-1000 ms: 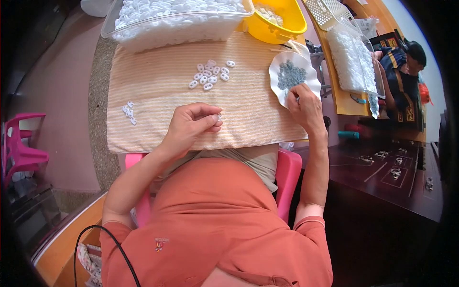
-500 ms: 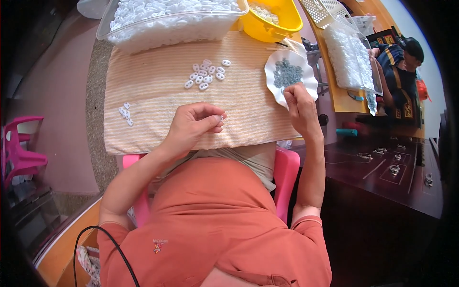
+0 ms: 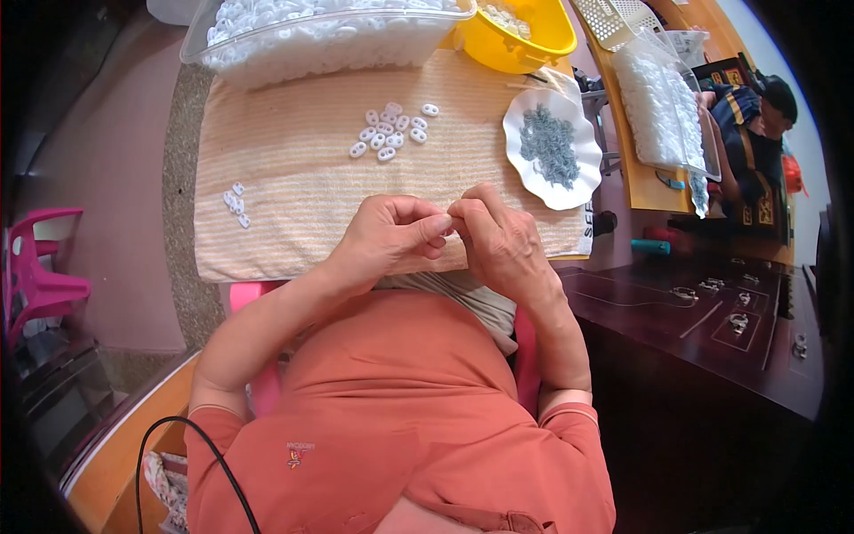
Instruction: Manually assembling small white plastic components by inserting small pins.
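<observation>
Above the near part of the striped towel (image 3: 294, 187), my two hands meet fingertip to fingertip. My left hand (image 3: 391, 236) is closed in a pinch on a small whitish piece, mostly covered by the fingers. Thumb and fingers of my right hand (image 3: 500, 236) are pinched against it; whatever they hold is hidden. Beyond the hands lies a loose group of white oval two-holed plastic pieces (image 3: 386, 154). Several smaller white pieces (image 3: 236, 203) lie at the left. A wavy-rimmed white plate (image 3: 569, 196) on the right holds small grey-blue translucent pieces (image 3: 547, 142).
A clear bin (image 3: 338, 53) heaped with white pieces stands at the far edge, beside a yellow tub (image 3: 511, 55). At the right, a person (image 3: 752, 133) sits by another full bin (image 3: 658, 111). A dark panel (image 3: 694, 311) lies right; a pink stool (image 3: 44, 276) stands left.
My right hand has come from the plate, leftward and nearer, to meet my left hand. My left hand keeps its pinch nearly in place. The view has shifted slightly.
</observation>
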### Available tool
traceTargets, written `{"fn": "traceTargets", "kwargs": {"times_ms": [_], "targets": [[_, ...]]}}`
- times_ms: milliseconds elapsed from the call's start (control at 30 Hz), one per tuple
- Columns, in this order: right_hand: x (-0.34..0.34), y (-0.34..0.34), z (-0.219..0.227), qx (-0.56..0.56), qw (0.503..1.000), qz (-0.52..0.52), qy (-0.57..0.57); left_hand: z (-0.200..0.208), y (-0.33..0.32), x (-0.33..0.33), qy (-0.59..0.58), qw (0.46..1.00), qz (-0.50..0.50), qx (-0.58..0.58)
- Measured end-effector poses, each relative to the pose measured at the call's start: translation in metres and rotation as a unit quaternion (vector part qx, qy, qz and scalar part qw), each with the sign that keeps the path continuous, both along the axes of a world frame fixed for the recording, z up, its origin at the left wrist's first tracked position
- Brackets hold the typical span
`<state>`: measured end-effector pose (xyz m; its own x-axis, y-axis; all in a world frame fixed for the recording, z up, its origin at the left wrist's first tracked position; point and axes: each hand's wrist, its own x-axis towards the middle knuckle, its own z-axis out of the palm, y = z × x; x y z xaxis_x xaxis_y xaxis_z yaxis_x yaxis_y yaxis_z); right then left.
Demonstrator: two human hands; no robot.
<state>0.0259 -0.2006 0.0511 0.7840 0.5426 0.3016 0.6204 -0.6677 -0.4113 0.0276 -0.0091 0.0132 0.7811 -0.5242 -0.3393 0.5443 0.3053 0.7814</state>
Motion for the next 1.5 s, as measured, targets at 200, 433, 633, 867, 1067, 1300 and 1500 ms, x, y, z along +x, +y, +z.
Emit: {"fn": "traceTargets", "kwargs": {"times_ms": [200,433,633,867,1067,1300,1500], "targets": [[0.000,0.005,0.004,0.013,1.000,0.014,-0.005,-0.001,0.007,-0.001,0.073,0.996,-0.008,-0.042],[0.001,0.008,-0.003,0.082,0.996,0.014,0.037,0.000,0.014,0.000,0.082,0.992,-0.014,-0.092],[0.007,0.005,-0.025,0.249,0.959,0.041,0.131,-0.001,0.013,-0.001,0.049,0.994,0.004,-0.099],[0.003,0.009,-0.032,0.357,0.899,0.002,0.254,-0.006,0.013,-0.001,0.043,0.992,-0.001,-0.115],[0.003,0.011,-0.039,0.352,0.900,-0.014,0.257,-0.007,0.013,-0.001,0.043,0.993,0.013,-0.108],[0.001,0.007,-0.051,0.425,0.837,-0.041,0.342,0.002,0.016,-0.001,0.060,0.994,0.059,-0.072],[0.001,0.010,-0.053,0.422,0.834,-0.048,0.351,-0.004,0.016,0.000,0.057,0.991,0.077,-0.090]]}}
